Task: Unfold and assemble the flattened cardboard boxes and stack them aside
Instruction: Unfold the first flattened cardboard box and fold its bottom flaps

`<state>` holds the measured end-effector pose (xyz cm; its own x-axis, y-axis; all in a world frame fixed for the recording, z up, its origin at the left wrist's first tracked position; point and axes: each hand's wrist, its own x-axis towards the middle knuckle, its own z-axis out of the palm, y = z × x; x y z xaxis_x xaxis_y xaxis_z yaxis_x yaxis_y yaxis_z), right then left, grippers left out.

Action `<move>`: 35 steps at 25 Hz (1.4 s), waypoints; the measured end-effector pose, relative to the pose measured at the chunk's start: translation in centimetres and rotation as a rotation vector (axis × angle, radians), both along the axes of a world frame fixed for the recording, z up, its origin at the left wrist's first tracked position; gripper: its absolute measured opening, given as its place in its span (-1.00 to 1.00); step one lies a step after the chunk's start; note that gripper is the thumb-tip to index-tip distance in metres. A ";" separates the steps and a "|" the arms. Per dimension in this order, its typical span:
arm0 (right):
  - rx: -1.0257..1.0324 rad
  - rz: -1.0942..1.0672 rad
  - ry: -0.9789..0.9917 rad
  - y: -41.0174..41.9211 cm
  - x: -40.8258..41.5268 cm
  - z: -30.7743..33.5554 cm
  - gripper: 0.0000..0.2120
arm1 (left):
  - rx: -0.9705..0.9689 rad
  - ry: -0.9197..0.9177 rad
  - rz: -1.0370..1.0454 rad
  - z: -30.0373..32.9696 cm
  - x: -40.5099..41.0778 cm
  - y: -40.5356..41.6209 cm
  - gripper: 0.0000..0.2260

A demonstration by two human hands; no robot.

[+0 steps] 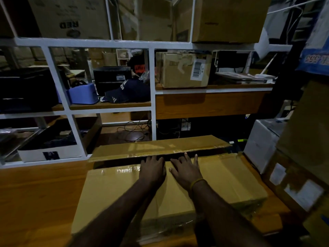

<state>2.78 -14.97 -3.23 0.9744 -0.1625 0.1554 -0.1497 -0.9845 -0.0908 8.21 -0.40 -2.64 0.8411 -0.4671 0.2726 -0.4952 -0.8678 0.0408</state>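
Note:
A brown cardboard box [110, 191] lies on the wooden table [35, 193] in front of me, its near top flap folded flat and shiny with tape. The far flap [160, 147] is raised, leaving a dark gap along the middle. My left hand [152, 170] and my right hand [185, 169] rest side by side, palms down, on the near flap at the edge of the gap, fingers spread. A yellow band circles my right wrist. Neither hand grips anything.
A white shelf frame [153, 82] stands behind the table, holding cardboard boxes [183, 70], a dark cap [124, 93], a blue container [83, 95] and cables. Stacked boxes [293, 175] and a white box [261, 143] crowd the right side. Large cartons sit on top of the shelf.

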 end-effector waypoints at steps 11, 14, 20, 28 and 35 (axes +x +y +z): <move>-0.062 0.080 -0.379 -0.3 -5.4 5.6 -0.51 | -0.213 -0.307 0.049 5.5 -6.4 0.6 -0.68; -0.094 0.098 -0.595 -0.1 -9.2 6.6 -0.57 | -0.320 -0.361 0.090 7.1 -10.9 0.6 -0.66; -0.181 0.154 -0.827 -0.4 -15.9 7.7 -0.69 | -0.292 -0.238 0.097 11.1 -19.1 2.0 -0.71; 0.048 0.140 -0.625 1.5 -23.4 8.0 -0.54 | -0.098 0.445 0.007 11.0 -24.8 4.0 -0.70; 0.149 0.114 0.039 2.1 -26.8 5.8 -0.61 | -0.074 0.973 -0.083 7.6 -25.0 5.0 -0.43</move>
<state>-24.02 -12.84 2.53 0.9927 -0.0686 0.0994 -0.0438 -0.9715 -0.2330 -16.84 4.55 4.94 0.6793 -0.5446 -0.4919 -0.2760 -0.8106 0.5164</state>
